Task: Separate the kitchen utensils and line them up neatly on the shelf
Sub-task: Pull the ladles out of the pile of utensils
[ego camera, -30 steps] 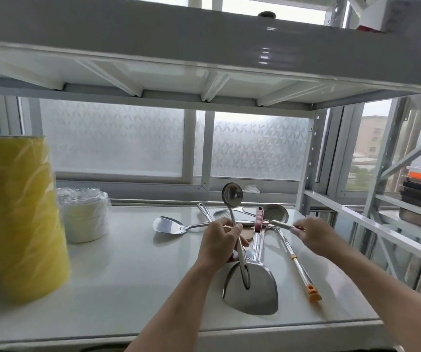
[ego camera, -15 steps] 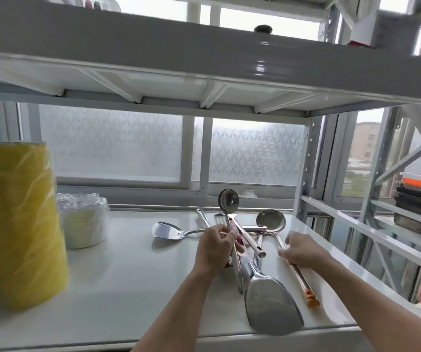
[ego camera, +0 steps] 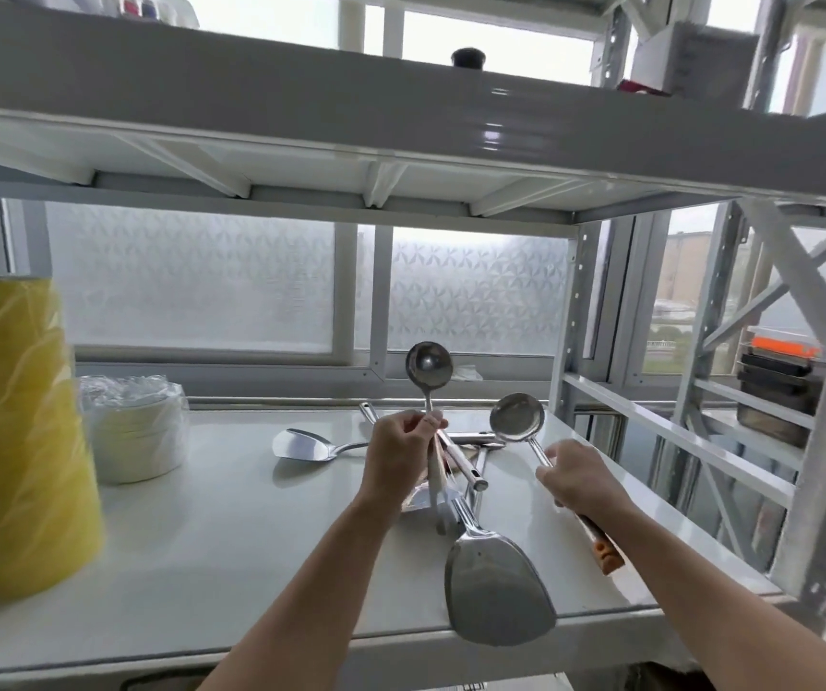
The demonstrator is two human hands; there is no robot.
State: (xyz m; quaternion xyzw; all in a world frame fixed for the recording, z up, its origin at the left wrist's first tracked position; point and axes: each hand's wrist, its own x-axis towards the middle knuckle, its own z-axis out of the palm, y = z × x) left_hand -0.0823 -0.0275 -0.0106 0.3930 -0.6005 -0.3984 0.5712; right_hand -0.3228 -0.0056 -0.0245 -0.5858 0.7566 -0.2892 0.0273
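Since half a second ago, the right hand [ego camera: 578,478] has closed around the shaft of the orange-tipped steel ladle [ego camera: 518,418] and lifted its bowl off the white metal shelf [ego camera: 201,551]. Fingers of the left hand [ego camera: 398,458] pinch a bundle upright: a round steel ladle [ego camera: 428,365] on top, a broad steel spatula [ego camera: 498,591] hanging past the shelf edge. A smaller steel turner [ego camera: 303,445] lies flat behind, apart.

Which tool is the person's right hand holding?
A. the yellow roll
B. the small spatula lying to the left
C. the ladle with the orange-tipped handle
C: the right hand grips the handle of the orange-tipped ladle, its bowl raised off the shelf.
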